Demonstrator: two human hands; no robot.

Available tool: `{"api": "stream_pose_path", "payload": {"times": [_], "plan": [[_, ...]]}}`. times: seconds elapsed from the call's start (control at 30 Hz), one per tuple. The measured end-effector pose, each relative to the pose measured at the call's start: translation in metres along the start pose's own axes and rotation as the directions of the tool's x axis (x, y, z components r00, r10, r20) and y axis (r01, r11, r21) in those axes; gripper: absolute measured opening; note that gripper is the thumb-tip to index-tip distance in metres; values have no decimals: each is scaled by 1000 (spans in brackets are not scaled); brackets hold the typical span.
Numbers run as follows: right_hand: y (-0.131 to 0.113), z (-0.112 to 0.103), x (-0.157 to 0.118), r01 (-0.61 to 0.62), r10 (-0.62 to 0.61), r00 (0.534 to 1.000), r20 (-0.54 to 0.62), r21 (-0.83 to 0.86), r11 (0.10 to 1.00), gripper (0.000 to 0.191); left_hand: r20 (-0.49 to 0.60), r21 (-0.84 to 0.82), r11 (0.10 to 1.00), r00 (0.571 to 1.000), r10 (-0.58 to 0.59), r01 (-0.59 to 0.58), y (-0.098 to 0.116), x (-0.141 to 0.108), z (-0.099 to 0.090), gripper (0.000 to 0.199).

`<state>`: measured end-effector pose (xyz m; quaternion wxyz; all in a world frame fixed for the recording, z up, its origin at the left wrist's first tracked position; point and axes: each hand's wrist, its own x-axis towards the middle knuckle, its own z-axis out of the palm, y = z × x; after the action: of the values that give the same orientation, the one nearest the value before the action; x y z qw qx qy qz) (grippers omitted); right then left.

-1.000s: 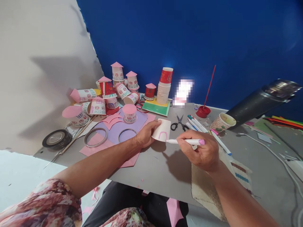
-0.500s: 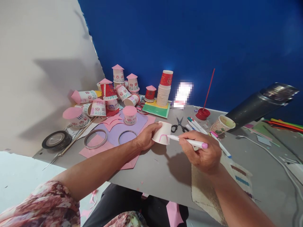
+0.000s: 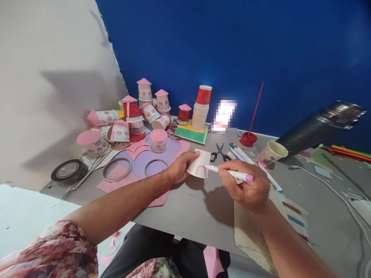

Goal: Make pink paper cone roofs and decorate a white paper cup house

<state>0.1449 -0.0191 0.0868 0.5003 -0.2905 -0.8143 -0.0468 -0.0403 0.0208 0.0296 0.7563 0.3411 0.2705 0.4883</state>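
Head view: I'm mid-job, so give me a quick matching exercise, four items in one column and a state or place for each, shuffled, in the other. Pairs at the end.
Column one
1. Scissors
2. Left hand
3. Cup stack
4. Right hand

Column two
A. Holds a marker
B. Stands on a green-and-yellow pad
C. Lies with blades apart
D. Holds a white cup with a pink outline on it

Pairs: 1-C, 2-D, 3-B, 4-A

The cup (image 3: 200, 159) is white with a pink, perhaps lilac, arch (image 3: 199, 167), the marker (image 3: 237, 175) white.
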Motion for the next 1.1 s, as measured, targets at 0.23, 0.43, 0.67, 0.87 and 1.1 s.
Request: {"api": "stream_pose_path", "payload": {"times": [0.23, 0.43, 0.67, 0.87, 1.1], "plan": [[-2, 0, 0, -9, 9, 1000, 1, 22, 1000, 12, 0, -3, 1000, 1000, 11, -11, -2, 0, -2, 36], [-1, -3, 2, -12, 12, 1000, -10, -26, 1000, 15, -11, -6, 1000, 1000, 15, -15, -1, -1, 0, 36], [0, 0, -1, 13, -14, 1000, -15, -26, 1000, 12, -3, 16, 1000, 1000, 11, -11, -2, -1, -1, 36], [-2, 0, 0, 16, -16, 1000, 15, 4, 1000, 11, 4, 32, 999, 1000, 8, -8, -1, -3, 0, 38], [-3, -1, -1, 15, -15, 1000, -7, 3, 1000, 12, 10, 24, 999, 1000, 28, -28, -1, -2, -1, 34]]}}
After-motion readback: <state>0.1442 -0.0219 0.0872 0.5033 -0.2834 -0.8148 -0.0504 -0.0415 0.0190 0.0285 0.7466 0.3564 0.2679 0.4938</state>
